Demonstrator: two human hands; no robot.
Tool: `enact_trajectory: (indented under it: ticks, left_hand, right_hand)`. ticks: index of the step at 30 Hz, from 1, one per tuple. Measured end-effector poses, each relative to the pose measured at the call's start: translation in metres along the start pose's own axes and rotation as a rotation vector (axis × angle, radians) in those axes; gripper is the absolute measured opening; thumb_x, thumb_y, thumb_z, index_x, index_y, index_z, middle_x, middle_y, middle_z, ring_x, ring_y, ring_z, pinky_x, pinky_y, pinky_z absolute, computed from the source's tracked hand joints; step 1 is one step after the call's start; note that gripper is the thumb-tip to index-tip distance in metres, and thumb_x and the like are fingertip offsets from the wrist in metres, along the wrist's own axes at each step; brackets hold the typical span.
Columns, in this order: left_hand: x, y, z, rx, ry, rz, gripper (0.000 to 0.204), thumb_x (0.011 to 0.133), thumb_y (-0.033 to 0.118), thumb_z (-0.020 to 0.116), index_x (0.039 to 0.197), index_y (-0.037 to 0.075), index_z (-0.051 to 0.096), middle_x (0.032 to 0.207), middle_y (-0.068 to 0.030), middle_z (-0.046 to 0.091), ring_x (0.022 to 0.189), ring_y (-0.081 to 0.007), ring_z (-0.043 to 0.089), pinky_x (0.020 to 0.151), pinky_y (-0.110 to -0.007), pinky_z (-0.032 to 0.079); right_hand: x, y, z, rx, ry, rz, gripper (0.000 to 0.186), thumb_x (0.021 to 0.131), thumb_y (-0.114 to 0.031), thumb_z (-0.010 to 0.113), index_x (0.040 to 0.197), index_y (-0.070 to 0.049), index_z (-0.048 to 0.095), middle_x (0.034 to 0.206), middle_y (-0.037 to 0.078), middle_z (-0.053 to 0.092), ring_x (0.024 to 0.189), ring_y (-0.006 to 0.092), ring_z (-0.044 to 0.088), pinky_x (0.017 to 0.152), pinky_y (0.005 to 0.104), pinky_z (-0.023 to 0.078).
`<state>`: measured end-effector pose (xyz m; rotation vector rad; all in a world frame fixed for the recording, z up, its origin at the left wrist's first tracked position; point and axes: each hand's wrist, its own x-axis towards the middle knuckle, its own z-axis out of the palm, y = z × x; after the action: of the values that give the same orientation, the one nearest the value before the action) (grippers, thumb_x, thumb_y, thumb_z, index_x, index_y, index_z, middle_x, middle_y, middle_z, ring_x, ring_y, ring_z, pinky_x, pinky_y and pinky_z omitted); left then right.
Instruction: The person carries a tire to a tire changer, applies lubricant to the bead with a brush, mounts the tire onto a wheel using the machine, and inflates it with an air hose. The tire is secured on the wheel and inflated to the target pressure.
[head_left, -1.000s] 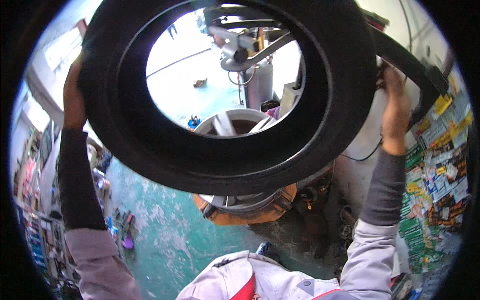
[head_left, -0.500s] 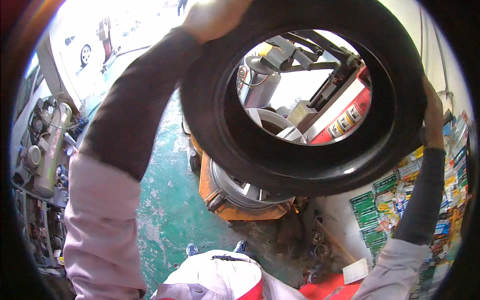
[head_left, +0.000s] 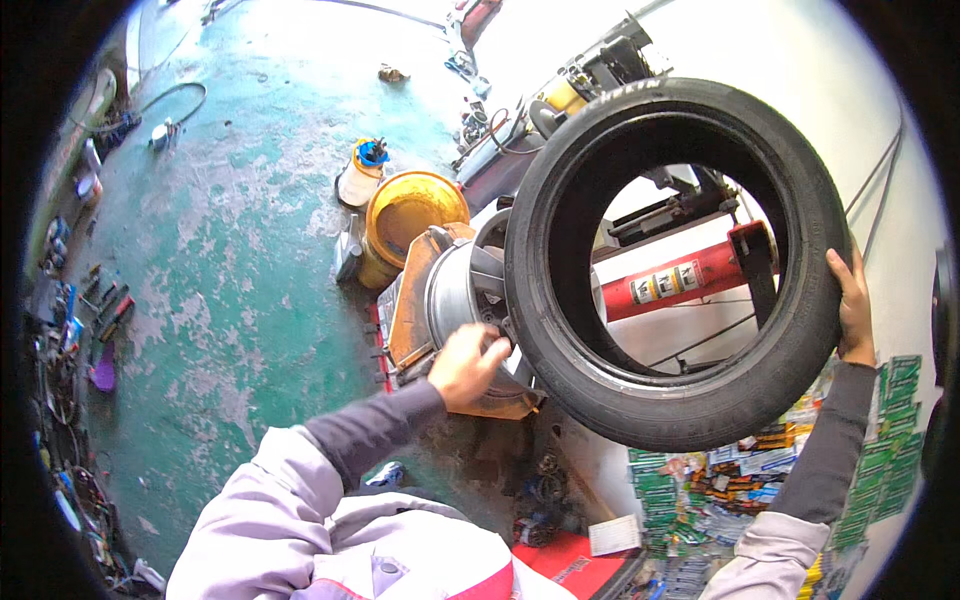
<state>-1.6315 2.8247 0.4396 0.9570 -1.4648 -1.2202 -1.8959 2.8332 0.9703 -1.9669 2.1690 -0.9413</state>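
A black tire (head_left: pixel 785 345) stands tilted at the right, beside and partly over a silver wheel rim (head_left: pixel 460 290) on an orange-edged machine table (head_left: pixel 413 325). My right hand (head_left: pixel 850 305) grips the tire's right outer edge, fingers pressed on the tread. My left hand (head_left: pixel 470 365), fingers curled, is at the rim's spokes, just left of the tire; whatever is under those fingertips is hidden. Through the tire's hole show a red machine column (head_left: pixel 660 283) and dark metal arms (head_left: pixel 670 220).
Left of the machine are a yellow tub (head_left: pixel 410 215) and a small white container (head_left: pixel 357 180) on green floor (head_left: pixel 220 300). Tools and hoses (head_left: pixel 105 330) line the far left. Packaged items (head_left: pixel 660 500) hang at the lower right beside a red case (head_left: pixel 575 570).
The tire has dropped from high overhead to the machine's right side. My left hand has let go of its edge and come down to the rim. The view has swung, showing more floor.
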Motion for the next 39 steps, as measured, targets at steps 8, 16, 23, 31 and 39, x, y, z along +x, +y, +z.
enact_trajectory:
  ticks: [8, 16, 23, 31, 39]
  left_hand:
    - [-0.081, 0.028, 0.031, -0.426, -0.48, -0.245, 0.05, 0.105, 0.038, 0.058, 0.132, -0.003, 0.061, 0.127, -0.0176, 0.069, 0.119, -0.0262, 0.065, 0.104, -0.037, 0.049]
    - [-0.093, 0.041, 0.057, -0.535, -0.609, -0.296, 0.057, 0.103, 0.047, 0.055, 0.127, -0.004, 0.065, 0.121, -0.0204, 0.071, 0.113, -0.0306, 0.067, 0.1, -0.04, 0.05]
    - [-0.114, 0.053, 0.089, -0.742, -0.787, -0.55, 0.064, 0.104, 0.056, 0.05, 0.13, -0.002, 0.061, 0.117, -0.0132, 0.069, 0.1, -0.0232, 0.065, 0.091, -0.037, 0.051]
    - [-0.123, 0.056, 0.12, -1.294, -0.863, -0.886, 0.086, 0.103, 0.073, 0.028, 0.15, 0.003, 0.044, 0.136, -0.0174, 0.063, 0.108, -0.0287, 0.066, 0.096, -0.042, 0.05]
    - [-0.135, 0.066, 0.16, -1.553, -0.724, -1.094, 0.084, 0.103, 0.066, 0.02, 0.151, 0.002, 0.044, 0.15, -0.0211, 0.052, 0.13, -0.037, 0.053, 0.109, -0.048, 0.041]
  right_hand:
    - [0.035, -0.025, 0.017, -0.006, 0.028, 0.125, 0.078, 0.096, -0.036, 0.069, 0.158, -0.003, 0.036, 0.142, 0.018, 0.057, 0.12, 0.0276, 0.063, 0.101, 0.0344, 0.052]
    - [0.015, -0.026, 0.017, -0.055, 0.058, 0.134, 0.084, 0.094, -0.038, 0.071, 0.16, -0.002, 0.032, 0.147, 0.019, 0.053, 0.127, 0.0297, 0.059, 0.108, 0.0346, 0.047]
    - [-0.014, -0.027, 0.019, -0.115, 0.087, 0.032, 0.078, 0.094, -0.033, 0.071, 0.155, 0.001, 0.038, 0.144, 0.017, 0.055, 0.125, 0.027, 0.058, 0.108, 0.0317, 0.044]
    - [-0.065, -0.034, 0.027, -0.191, 0.128, -0.031, 0.07, 0.099, -0.028, 0.068, 0.154, 0.003, 0.038, 0.144, 0.016, 0.055, 0.126, 0.0253, 0.057, 0.109, 0.0325, 0.043]
    - [-0.152, -0.026, 0.029, -0.228, 0.238, -0.097, 0.073, 0.1, -0.026, 0.066, 0.157, 0.006, 0.033, 0.155, 0.019, 0.045, 0.141, 0.0274, 0.045, 0.12, 0.0359, 0.029]
